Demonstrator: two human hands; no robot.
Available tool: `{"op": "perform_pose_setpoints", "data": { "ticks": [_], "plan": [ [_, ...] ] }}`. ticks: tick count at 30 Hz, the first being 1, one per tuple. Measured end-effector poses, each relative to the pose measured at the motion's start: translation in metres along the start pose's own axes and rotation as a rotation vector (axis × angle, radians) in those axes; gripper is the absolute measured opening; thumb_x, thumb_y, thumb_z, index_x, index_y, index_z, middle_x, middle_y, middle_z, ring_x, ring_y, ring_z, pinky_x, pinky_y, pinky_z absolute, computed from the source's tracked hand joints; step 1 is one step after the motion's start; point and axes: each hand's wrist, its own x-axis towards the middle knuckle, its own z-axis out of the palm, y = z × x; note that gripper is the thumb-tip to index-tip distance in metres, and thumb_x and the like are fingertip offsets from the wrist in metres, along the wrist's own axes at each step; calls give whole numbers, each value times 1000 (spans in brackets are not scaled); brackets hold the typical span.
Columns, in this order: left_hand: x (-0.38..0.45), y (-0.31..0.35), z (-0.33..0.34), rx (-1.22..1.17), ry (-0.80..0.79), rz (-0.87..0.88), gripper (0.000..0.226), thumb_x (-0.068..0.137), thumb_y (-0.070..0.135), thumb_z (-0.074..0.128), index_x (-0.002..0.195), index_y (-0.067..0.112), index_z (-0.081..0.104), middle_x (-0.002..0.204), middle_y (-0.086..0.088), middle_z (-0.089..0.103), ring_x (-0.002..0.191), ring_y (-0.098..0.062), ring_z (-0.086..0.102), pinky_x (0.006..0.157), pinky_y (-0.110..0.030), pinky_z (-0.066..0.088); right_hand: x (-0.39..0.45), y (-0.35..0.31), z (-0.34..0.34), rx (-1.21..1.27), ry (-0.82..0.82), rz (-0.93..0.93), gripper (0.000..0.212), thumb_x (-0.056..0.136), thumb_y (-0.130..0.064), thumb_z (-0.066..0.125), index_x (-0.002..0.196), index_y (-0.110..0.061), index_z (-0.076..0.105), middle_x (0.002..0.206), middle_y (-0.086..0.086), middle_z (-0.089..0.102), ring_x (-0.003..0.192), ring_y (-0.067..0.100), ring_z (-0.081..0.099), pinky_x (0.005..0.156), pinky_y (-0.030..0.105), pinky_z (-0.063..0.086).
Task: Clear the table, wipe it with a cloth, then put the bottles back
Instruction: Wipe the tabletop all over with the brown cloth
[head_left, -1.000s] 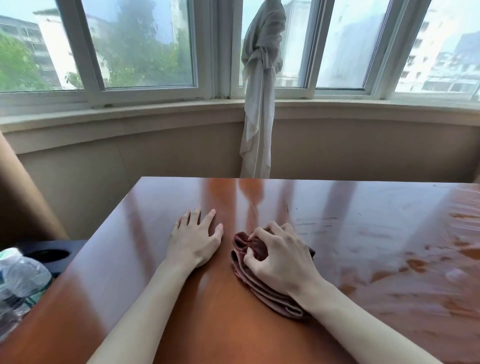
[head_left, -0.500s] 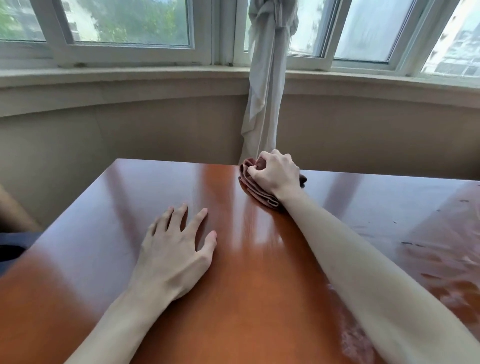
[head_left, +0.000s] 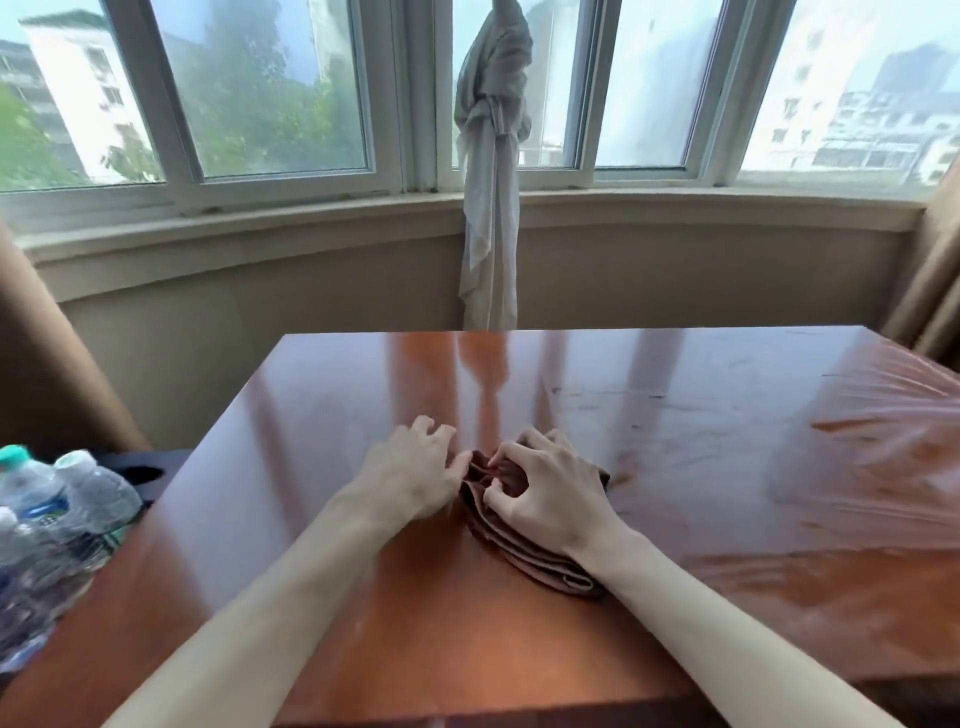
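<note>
The cloth (head_left: 524, 525) lies bunched in folds mid-table (head_left: 727, 467) — soft, light and limp, likely to flop unless gathered. The right hand (head_left: 550, 499) grips its top folds; the left hand (head_left: 410, 478) pinches the near edge. Bottles (head_left: 57, 509) wait off to the left — best taken round the body.

Bright daylight from the far windows (head_left: 280, 88) throws pale glare streaks along the glossy bench (head_left: 727, 467), the wide lens bends the sill and frames at the edges, and the bottles (head_left: 57, 514) at near left are blurred.
</note>
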Motion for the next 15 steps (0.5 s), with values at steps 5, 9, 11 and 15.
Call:
{"op": "perform_pose_setpoints", "data": {
  "ticks": [5, 9, 11, 15],
  "plan": [
    [-97, 7, 13, -62, 73, 55, 63, 99, 65, 29, 153, 34, 38, 160, 8, 34, 147, -13, 30, 118, -36, 31, -91, -20, -31, 65, -10, -127, 31, 82, -56, 53, 102, -39, 69, 100, -19, 60, 101, 12, 54, 81, 32, 50],
    [-147, -8, 27, -81, 179, 7, 86, 83, 77, 9, 149, 34, 43, 157, 9, 38, 147, -12, 30, 122, -34, 26, -69, -15, -31, 65, -38, -98, 35, 81, -58, 52, 103, -37, 70, 101, -17, 61, 101, 12, 54, 85, 39, 52],
    [-161, -16, 34, -104, 225, -29, 85, 84, 77, 10, 148, 34, 46, 155, 9, 40, 147, -12, 30, 121, -36, 27, -41, -24, -24, 31, -17, 46, 32, 82, -56, 55, 96, -30, 68, 99, -10, 62, 102, 23, 57, 82, 37, 47],
    [-173, -15, 41, -149, 287, -78, 79, 87, 72, 11, 145, 34, 49, 153, 12, 43, 145, -9, 29, 119, -35, 27, -65, -54, -12, -11, 23, 4, 34, 82, -55, 53, 94, -27, 66, 98, -8, 60, 100, 26, 54, 82, 37, 49]
  ]
}}
